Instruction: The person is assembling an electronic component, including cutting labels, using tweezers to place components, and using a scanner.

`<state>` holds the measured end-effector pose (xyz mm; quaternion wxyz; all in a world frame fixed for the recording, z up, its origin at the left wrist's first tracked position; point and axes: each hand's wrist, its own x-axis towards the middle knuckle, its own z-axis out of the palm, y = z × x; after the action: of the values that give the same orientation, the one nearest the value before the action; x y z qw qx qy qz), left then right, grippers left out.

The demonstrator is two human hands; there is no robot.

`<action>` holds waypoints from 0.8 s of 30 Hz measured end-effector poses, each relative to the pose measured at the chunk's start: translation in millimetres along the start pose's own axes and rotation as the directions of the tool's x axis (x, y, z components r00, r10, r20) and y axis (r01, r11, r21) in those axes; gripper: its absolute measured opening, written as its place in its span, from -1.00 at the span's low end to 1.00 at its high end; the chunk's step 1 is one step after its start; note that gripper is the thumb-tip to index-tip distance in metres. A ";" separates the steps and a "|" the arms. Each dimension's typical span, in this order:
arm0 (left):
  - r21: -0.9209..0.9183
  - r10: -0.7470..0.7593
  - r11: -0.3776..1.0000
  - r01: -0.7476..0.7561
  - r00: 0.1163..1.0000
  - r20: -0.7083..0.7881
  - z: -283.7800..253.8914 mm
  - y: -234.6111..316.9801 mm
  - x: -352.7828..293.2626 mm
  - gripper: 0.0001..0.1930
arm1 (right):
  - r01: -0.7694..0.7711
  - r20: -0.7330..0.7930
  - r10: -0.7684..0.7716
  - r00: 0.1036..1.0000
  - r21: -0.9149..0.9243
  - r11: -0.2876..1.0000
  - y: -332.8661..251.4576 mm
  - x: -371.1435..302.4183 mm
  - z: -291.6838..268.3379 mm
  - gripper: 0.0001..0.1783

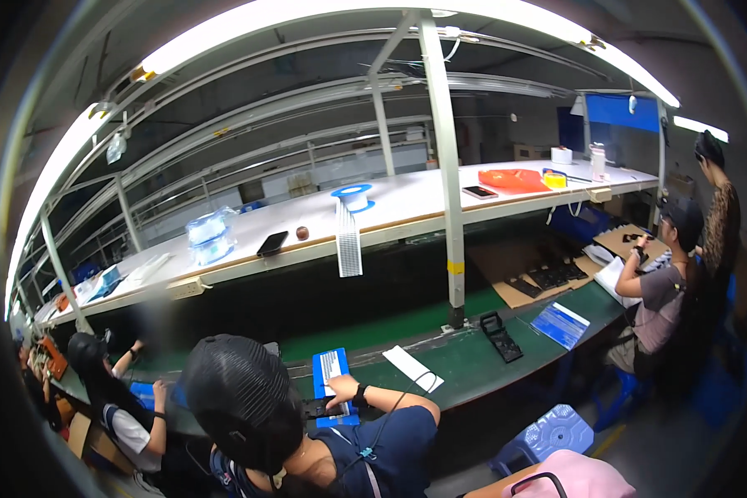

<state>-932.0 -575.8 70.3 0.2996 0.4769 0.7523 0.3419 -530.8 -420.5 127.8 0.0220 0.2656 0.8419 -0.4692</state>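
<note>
Neither of my hands shows in the head view. Just below me a person in a black mesh cap [241,398] and dark blue top sits at a green workbench [473,357]. That person's hand [343,388], with a dark wristband, rests on a small black part on a blue tray [330,365]. A white card [412,368] lies to the right of the tray, and a black tray-like part [501,335] sits further right.
A long white shelf [407,203] over the bench carries phones, a tape reel with a hanging strip, an orange bag and clear blue containers. Other seated workers are at left and right. A blue plastic stool [548,432] stands on the floor, and a white post [448,174] rises mid-bench.
</note>
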 end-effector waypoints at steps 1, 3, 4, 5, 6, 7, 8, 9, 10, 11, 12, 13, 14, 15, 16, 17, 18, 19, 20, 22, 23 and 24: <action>0.005 0.000 1.000 -0.001 0.999 0.041 -3.5 -3.5 16.4 -0.79 | -0.008 -0.018 0.008 1.000 -0.001 1.000 -1.4 5.6 3.5 -0.68; 0.017 0.011 1.000 -0.013 0.991 0.133 -9.3 -8.7 52.4 -0.80 | -0.034 -0.066 0.033 0.997 -0.002 0.999 -8.5 13.0 13.0 -0.68; 0.023 0.021 0.999 -0.026 0.983 0.182 -13.6 -10.6 72.6 -0.80 | -0.049 -0.097 0.049 0.994 -0.003 0.999 -13.6 17.9 18.6 -0.68; 0.029 0.035 0.999 -0.043 0.972 0.231 -17.8 -11.0 97.2 -0.80 | -0.067 -0.131 0.066 0.989 -0.005 0.998 -20.0 24.8 22.0 -0.68; 0.032 0.045 0.998 -0.056 0.959 0.280 -18.9 -11.1 119.9 -0.80 | -0.087 -0.160 0.085 0.983 -0.006 0.996 -24.6 30.4 25.5 -0.69; 0.034 0.052 0.997 -0.067 0.944 0.327 -19.9 -12.1 140.4 -0.80 | -0.109 -0.187 0.105 0.977 -0.009 0.994 -30.3 36.2 30.1 -0.69; 0.032 0.057 0.997 -0.074 0.927 0.370 -19.7 -14.6 158.8 -0.80 | -0.130 -0.207 0.124 0.970 -0.015 0.991 -36.9 42.2 35.0 -0.69; 0.031 0.061 0.996 -0.081 0.911 0.408 -23.1 -18.6 175.5 -0.80 | -0.148 -0.226 0.139 0.964 -0.024 0.989 -45.8 50.8 41.3 -0.69; 0.028 0.060 0.996 -0.080 0.896 0.440 -27.7 -24.8 189.2 -0.80 | -0.164 -0.238 0.152 0.959 -0.035 0.986 -55.4 60.7 48.0 -0.69; 0.025 0.054 0.997 -0.075 0.878 0.476 -29.3 -32.0 199.8 -0.80 | -0.185 -0.245 0.169 0.955 -0.042 0.982 -64.7 68.7 54.7 -0.69; 0.023 0.040 0.998 -0.060 0.862 0.505 -33.5 -42.2 207.1 -0.80 | -0.199 -0.241 0.181 0.954 -0.052 0.979 -74.2 78.5 62.4 -0.69; 0.020 0.018 0.999 -0.034 0.852 0.524 -40.9 -55.8 211.0 -0.81 | -0.205 -0.225 0.186 0.956 -0.067 0.976 -87.8 89.5 73.0 -0.69; 0.013 -0.030 1.000 0.028 0.854 0.519 -54.5 -80.4 203.5 -0.81 | -0.212 -0.096 0.196 0.976 -0.205 0.956 -111.9 94.7 59.8 -0.69; 0.008 -0.079 0.996 0.087 0.857 0.509 -74.3 -104.7 192.1 -0.81 | -0.184 -0.049 0.177 0.983 -0.216 0.959 -96.7 105.4 68.7 -0.69; 0.005 -0.139 0.988 0.156 0.863 0.486 -102.8 -133.3 175.6 -0.81 | -0.338 -0.005 0.343 0.939 -0.187 0.923 -68.5 116.4 93.2 -0.71; -0.004 -0.205 0.973 0.232 0.867 0.454 -139.5 -164.3 155.5 -0.81 | -0.475 0.047 0.490 0.870 -0.182 0.861 -42.9 119.2 123.0 -0.71; -0.028 -0.282 0.947 0.319 0.872 0.400 -180.1 -200.1 129.9 -0.81 | -0.583 0.101 0.611 0.785 -0.216 0.784 -34.3 112.7 144.4 -0.71; -0.087 -0.386 0.899 0.429 0.871 0.304 -221.9 -242.6 87.9 -0.81 | -0.380 -0.205 0.595 0.777 0.600 0.704 -141.6 89.8 142.7 -0.69; -0.153 -0.464 0.849 0.505 0.853 0.241 -247.3 -269.9 54.9 -0.81 | -0.583 -0.349 0.598 0.721 0.160 0.796 -216.3 101.0 123.6 -0.70; -0.263 -0.565 0.762 0.592 0.806 0.176 -278.7 -311.2 19.7 -0.81 | -0.703 -0.201 0.679 0.706 -0.087 0.706 -254.6 150.3 114.6 -0.72; -0.314 -0.603 0.721 0.618 0.782 0.155 -289.4 -334.5 9.9 -0.82 | -0.628 -0.171 0.610 0.774 -0.078 0.774 -258.2 183.9 117.3 -0.72; -0.346 -0.621 0.694 0.632 0.768 0.158 -300.4 -347.4 7.2 -0.82 | -0.569 -0.158 0.557 0.816 -0.041 0.822 -268.9 201.4 124.0 -0.72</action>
<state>-1346.1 -746.0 -32.3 0.4951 0.1298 0.7840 0.3512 -855.7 -546.5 210.2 0.1126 0.5334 0.7445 -0.3854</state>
